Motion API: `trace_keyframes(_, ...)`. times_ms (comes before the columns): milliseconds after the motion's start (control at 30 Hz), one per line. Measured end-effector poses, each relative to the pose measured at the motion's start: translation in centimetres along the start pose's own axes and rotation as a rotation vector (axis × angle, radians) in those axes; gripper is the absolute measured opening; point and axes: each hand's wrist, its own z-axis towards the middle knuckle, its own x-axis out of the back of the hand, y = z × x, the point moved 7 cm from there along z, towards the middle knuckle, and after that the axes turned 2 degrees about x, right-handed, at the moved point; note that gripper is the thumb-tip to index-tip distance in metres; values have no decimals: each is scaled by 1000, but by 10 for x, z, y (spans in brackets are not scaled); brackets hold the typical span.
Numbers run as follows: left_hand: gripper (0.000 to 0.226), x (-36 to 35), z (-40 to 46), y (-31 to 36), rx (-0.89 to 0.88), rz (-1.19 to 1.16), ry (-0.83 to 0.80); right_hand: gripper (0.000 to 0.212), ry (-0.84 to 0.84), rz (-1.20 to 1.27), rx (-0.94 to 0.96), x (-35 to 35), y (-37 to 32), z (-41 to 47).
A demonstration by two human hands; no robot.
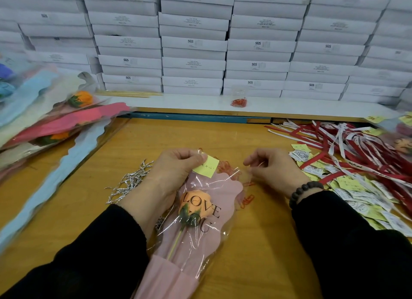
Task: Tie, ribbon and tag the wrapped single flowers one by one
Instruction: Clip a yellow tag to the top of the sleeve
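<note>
Wrapped flower: we are seeing an orange rose (pixel 194 204) lying in a pink "LOVE YOU" sleeve (pixel 200 231) with clear film, on the desk (pixel 256 243) between both hands.
Left grip: the left hand (pixel 176 169) is pinching a yellow tag (pixel 206 166) against the sleeve's top edge.
Right grip: the right hand (pixel 273 168) is curling its fingers and seemingly pinching the clear film or a small clip; we cannot tell which.
Clips: red paper clips (pixel 246 201) are lying just beside the sleeve.
Ties: silver twist ties (pixel 129 182) are lying left of the left hand.
Right side: red and white ribbons (pixel 356 147) and loose tags (pixel 356 196) are piling up.
Left side: more wrapped flowers (pixel 55 120) are stacking.
Behind: white boxes (pixel 194 42) are standing in stacks.
</note>
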Motion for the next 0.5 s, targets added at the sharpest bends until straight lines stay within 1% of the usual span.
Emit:
trace_keyframes(100, 14, 1, -2, 1, -6, 9, -2, 9, -146, -21, -30, -4, 0, -1)
trace_keyframes(167, 14, 0, -2, 1, -10, 19, -6, 11, -214, -33, -39, -4, 1, -3)
trace_keyframes(233, 13, -1, -3, 1, -6, 19, -12, 12, -266, -106, -30, -6, 1, -4)
trace_keyframes(367, 14, -2, -5, 2, -1, 5, -12, 13, -293, -261, -16, -12, 1, -3)
trace_keyframes(500, 14, -2, -5, 2, 1, 3, -10, 15, -304, -323, -28, -15, 2, -2)
